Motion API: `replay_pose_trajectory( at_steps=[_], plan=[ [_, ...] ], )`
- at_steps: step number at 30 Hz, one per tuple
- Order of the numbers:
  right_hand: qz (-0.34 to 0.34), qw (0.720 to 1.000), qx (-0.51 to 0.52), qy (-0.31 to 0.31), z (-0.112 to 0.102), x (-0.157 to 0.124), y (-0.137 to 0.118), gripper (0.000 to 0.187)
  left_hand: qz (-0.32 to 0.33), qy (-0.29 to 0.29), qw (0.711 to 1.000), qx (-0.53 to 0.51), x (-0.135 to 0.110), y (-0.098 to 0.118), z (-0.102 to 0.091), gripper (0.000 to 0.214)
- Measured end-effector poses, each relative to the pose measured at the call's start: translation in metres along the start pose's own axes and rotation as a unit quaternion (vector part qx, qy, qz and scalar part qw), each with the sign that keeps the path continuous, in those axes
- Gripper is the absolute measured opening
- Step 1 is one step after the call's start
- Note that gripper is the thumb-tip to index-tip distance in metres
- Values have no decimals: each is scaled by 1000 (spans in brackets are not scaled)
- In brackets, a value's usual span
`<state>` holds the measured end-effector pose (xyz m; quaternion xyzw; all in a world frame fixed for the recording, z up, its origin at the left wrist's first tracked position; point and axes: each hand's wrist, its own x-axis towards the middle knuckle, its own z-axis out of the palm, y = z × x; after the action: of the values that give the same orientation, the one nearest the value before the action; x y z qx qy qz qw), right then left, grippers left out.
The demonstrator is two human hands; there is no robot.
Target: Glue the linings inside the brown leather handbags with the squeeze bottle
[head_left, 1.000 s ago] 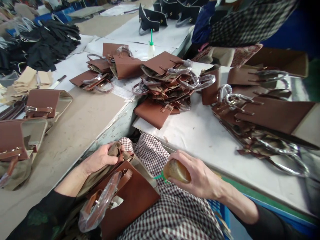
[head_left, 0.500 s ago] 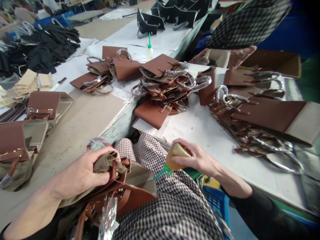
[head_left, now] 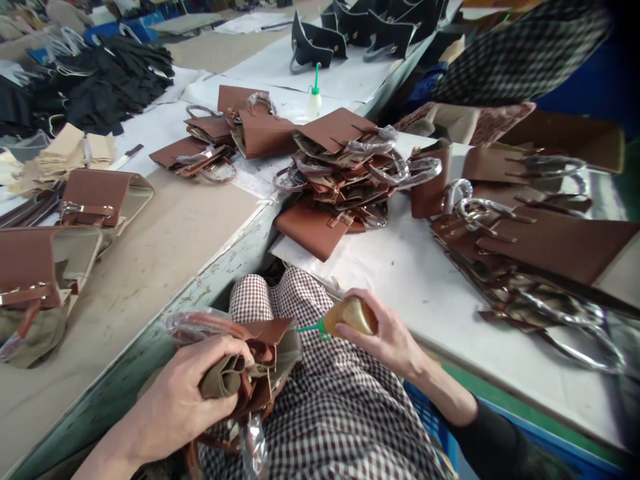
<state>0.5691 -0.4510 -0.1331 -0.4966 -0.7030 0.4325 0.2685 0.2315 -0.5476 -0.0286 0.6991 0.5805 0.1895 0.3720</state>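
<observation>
My left hand [head_left: 185,393] is closed around the bunched olive lining of a brown handbag [head_left: 267,330] over my lap. Plastic wrap covers the bag's handle, and its open edge faces right. In my right hand [head_left: 390,333] is a squeeze glue bottle [head_left: 350,317] with amber contents, fingers wrapped round it. The bottle is tilted on its side, its green nozzle pointing left at the bag's edge. Whether the tip touches the bag I cannot tell. Checked cloth [head_left: 345,400] covers my lap beneath both hands.
Brown handbags lie piled on the white table [head_left: 400,253], with another stack [head_left: 550,247] at right. Two part-made bags [head_left: 95,200] rest on the left table. A second green-tipped bottle [head_left: 314,100] stands farther back. A blue basket [head_left: 430,420] sits below right; a person's checked sleeve [head_left: 525,53] shows beyond.
The bag in my left hand has turned and shifted right. My right hand has levelled the bottle, bringing its nozzle to the bag's edge. The camera view has shifted slightly.
</observation>
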Motion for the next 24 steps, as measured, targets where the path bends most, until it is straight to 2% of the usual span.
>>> replay_pose_trajectory(
  at_steps=[3,7,11,15,20,24],
  plan=[
    [-19,1000,-20,-13,5,13,-5,42,15,-5,1000,8,-7,0,3,34],
    [-19,998,-35,-43,8,21,-7,42,3,-25,1000,0,-11,-2,5,32],
    [0,996,-31,-87,6,18,-8,39,-3,-45,999,-12,-10,-5,4,30],
    [29,993,-20,-110,5,11,-7,39,13,-36,999,-5,-10,-6,3,35],
    [46,997,12,-65,4,0,-1,37,22,-41,999,8,-16,-10,0,30],
    [8,1000,-13,-21,8,-6,3,40,51,-57,997,15,-22,-12,-2,31]
  ],
)
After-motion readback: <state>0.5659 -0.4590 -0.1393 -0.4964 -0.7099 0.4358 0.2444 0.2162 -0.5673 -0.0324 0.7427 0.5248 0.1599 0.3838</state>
